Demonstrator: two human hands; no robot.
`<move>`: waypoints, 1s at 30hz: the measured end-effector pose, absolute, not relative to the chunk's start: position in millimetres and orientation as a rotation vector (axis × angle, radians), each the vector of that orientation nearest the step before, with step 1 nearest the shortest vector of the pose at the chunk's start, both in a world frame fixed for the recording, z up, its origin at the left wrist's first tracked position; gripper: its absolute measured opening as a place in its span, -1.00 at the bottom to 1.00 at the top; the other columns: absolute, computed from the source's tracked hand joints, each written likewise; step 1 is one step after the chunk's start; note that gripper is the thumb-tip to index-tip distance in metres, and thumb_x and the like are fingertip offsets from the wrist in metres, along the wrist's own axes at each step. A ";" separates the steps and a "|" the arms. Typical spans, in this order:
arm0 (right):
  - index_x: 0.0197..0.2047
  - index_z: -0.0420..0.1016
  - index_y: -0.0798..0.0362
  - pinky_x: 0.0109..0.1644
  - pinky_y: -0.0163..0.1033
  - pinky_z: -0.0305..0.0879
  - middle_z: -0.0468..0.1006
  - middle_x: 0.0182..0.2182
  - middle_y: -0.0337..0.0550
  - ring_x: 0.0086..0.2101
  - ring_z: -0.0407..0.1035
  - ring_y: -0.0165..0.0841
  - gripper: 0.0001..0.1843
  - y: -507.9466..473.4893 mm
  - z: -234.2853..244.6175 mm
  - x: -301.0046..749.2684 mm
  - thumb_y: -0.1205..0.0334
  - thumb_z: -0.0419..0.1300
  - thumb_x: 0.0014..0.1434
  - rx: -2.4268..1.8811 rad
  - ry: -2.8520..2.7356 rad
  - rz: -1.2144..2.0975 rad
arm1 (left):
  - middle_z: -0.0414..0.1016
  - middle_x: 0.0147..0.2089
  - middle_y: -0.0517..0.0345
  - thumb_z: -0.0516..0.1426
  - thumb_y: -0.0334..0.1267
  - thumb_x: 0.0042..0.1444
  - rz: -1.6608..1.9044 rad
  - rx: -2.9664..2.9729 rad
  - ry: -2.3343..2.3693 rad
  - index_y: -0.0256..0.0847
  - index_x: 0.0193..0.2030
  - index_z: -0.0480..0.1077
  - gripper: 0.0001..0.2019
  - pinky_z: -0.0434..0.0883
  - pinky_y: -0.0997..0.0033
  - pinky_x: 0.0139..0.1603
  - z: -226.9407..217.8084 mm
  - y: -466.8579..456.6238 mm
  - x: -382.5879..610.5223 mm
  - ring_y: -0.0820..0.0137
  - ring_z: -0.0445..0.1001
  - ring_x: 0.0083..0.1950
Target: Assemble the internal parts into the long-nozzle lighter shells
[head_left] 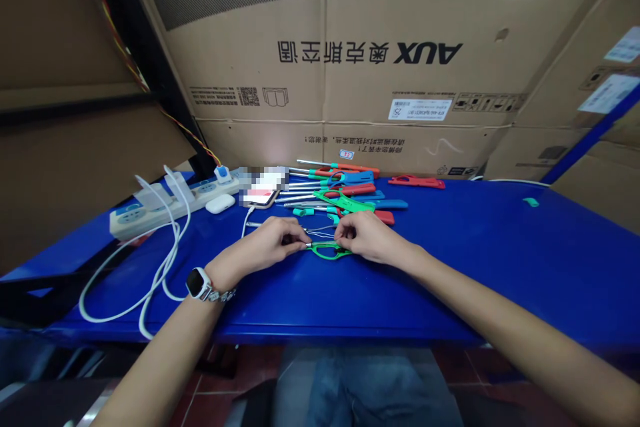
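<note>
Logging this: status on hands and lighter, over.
Left hand pinching green lighter. Right hand at its other end, grip unclear. More lighters just beyond.

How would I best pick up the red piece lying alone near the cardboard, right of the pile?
Probably by pinching the red piece across its middle, coming from above and the near side: it lies flat, its long body running sideways, apart from the pile, while the cardboard stands close behind it.
</note>
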State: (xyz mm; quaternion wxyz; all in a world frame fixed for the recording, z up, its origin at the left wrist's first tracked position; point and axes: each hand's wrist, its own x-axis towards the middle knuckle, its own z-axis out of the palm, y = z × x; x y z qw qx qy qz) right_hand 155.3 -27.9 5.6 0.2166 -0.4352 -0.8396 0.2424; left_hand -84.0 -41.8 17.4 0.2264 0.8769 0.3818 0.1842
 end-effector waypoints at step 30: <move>-0.49 0.54 0.13 -0.40 -0.32 0.21 0.52 -0.53 -0.22 -0.49 0.35 -0.42 -0.86 -24.6 3.3 157.5 0.53 0.22 -0.03 -1.262 -2.269 0.793 | 0.49 -0.26 0.08 0.17 -0.30 0.16 0.572 2.392 1.059 -0.25 -0.32 0.52 -0.89 0.36 0.43 -0.24 9.4 -41.7 -81.6 0.41 0.44 -0.31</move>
